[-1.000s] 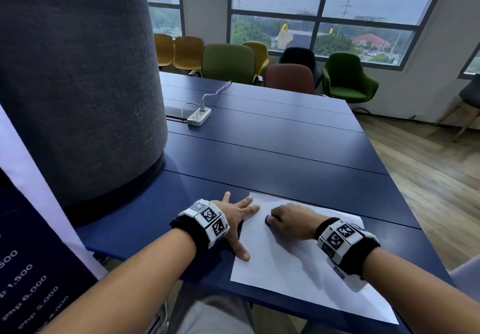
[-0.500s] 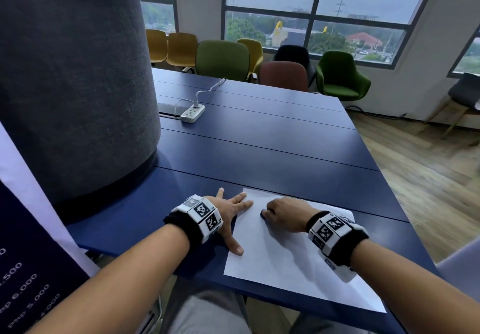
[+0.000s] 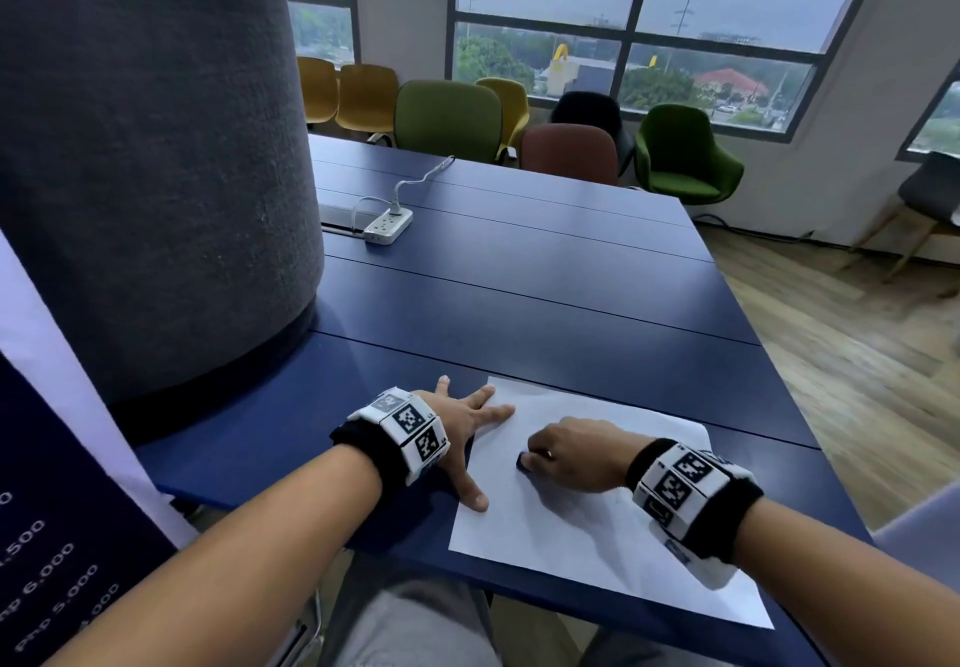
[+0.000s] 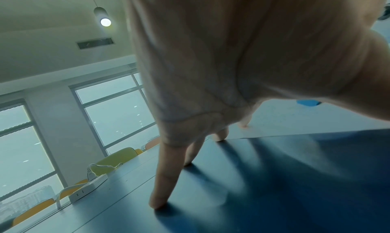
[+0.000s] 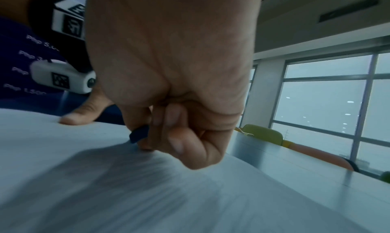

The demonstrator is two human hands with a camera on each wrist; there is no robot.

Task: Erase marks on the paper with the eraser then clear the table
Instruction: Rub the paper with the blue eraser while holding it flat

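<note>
A white sheet of paper (image 3: 597, 526) lies at the near edge of the dark blue table (image 3: 519, 303). My right hand (image 3: 563, 453) pinches a small dark blue eraser (image 3: 521, 460) (image 5: 139, 134) and presses it onto the paper's upper middle. The paper under it is motion-blurred in the right wrist view. My left hand (image 3: 462, 432) lies flat with spread fingers on the sheet's left edge; index and thumb touch the paper (image 4: 295, 116), the other fingers the table (image 4: 274, 178). No marks on the paper are visible.
A large grey fabric-covered cylinder (image 3: 145, 173) stands on the table at the left. A white power strip (image 3: 387, 225) with its cable lies further back. Coloured chairs (image 3: 447, 121) line the far side under the windows. A dark printed banner (image 3: 52, 588) stands at the near left.
My right hand has slid the eraser a little toward me on the paper. The left hand stays flat on the sheet's edge. The head view has shifted slightly.
</note>
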